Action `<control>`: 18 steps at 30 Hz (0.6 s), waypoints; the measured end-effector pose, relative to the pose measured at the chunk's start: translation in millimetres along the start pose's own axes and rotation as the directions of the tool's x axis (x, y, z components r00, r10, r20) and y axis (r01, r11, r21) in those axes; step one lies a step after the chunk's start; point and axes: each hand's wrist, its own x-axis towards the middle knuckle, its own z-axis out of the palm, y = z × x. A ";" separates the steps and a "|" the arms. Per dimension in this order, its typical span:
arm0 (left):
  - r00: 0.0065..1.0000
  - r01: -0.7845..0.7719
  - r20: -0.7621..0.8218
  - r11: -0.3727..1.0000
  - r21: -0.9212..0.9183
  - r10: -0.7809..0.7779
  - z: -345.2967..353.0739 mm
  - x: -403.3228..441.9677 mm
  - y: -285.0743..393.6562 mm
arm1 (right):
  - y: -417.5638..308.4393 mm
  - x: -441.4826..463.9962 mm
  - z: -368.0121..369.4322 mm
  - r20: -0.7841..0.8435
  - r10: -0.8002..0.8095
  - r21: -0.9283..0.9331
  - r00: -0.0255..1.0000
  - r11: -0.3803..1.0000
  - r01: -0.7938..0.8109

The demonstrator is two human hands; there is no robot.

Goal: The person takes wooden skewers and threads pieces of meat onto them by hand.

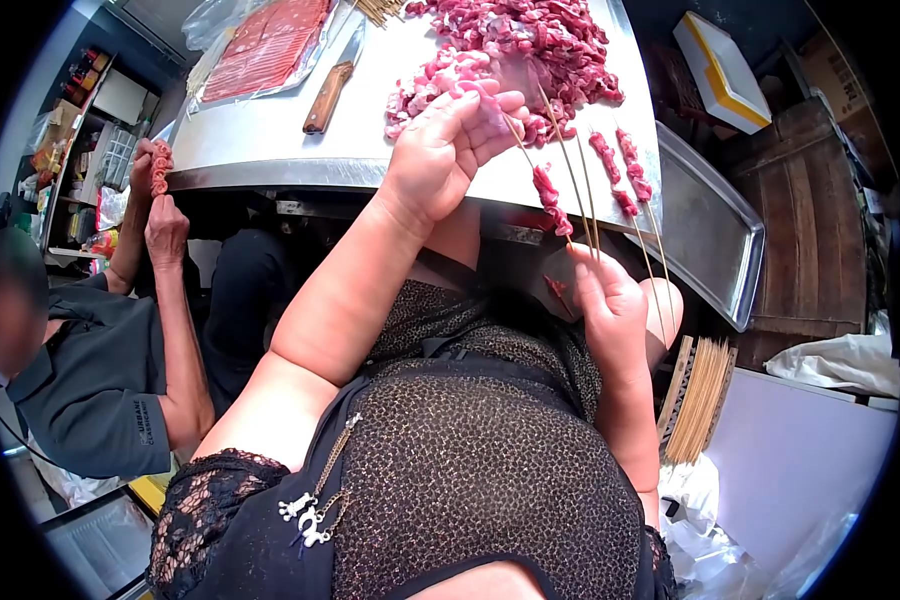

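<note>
My right hand [608, 300] is closed around the lower ends of several bamboo skewers [577, 185]. One of these is a meat skewer [549, 200] with red pieces threaded partway along it; others in the hand look bare. The tip of the meat skewer reaches to my left hand [445, 150], whose fingers curl around a pale pink piece of meat [482, 100]. Just beyond that hand lies a large pile of cut raw meat [545, 45]. Two more threaded skewers [625, 170] rest at the table's right edge, their sticks jutting out over it.
On the metal table [355, 150] are a wooden-handled knife [328, 97] and bagged sliced meat [265, 50]. A metal tray [715, 225] leans at the right, above a skewer bundle [700, 400]. To my left, a co-worker [100, 350] holds a threaded skewer [161, 168].
</note>
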 end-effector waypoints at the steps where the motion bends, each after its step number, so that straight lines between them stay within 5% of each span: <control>1: 1.000 -0.007 0.003 1.000 0.021 0.007 -0.2 -0.8 0.4 | 0.5 0.0 0.1 0.001 0.000 0.000 1.000 1.000 0.000; 6: 0.994 -0.105 0.007 0.962 0.251 0.107 -9.6 -1.6 6.6 | 7.7 0.8 1.1 -0.008 -0.047 -0.092 0.999 0.995 0.046; 8: 0.984 -0.179 0.076 0.821 0.543 0.164 -6.0 -2.0 16.5 | 9.8 2.4 1.0 -0.017 -0.050 -0.105 0.999 0.993 0.048; 9: 0.941 -0.332 0.199 0.631 0.701 0.275 -6.3 -2.0 20.5 | 11.1 3.0 1.3 -0.025 -0.054 -0.118 0.998 0.992 0.050; 10: 0.941 -0.330 0.196 0.631 0.702 0.274 -10.8 -1.4 25.1 | 12.7 3.2 1.5 -0.022 -0.052 -0.117 0.998 0.992 0.049; 12: 0.828 -0.388 0.364 -0.034 0.921 0.426 -21.4 1.3 34.1 | 15.1 4.7 1.5 0.004 -0.016 -0.116 1.000 0.993 0.016; 13: 0.870 -0.346 0.257 0.148 0.927 0.421 -25.0 1.2 34.3 | 15.1 5.7 2.4 0.005 -0.016 -0.115 1.000 0.993 0.016; 14: 0.870 -0.345 0.257 0.148 0.927 0.421 -24.3 -0.4 35.6 | 14.7 6.8 3.7 0.017 -0.063 -0.159 0.998 0.985 0.065; 16: 0.951 -0.169 -0.072 0.698 0.696 0.302 -20.8 -5.0 39.2 | 12.4 7.7 6.2 0.033 -0.109 -0.201 0.994 0.973 0.113; 18: 0.943 -0.203 -0.064 0.716 0.667 0.327 -22.9 -6.1 42.1 | 7.9 8.0 8.0 0.084 -0.027 -0.266 0.996 0.963 0.048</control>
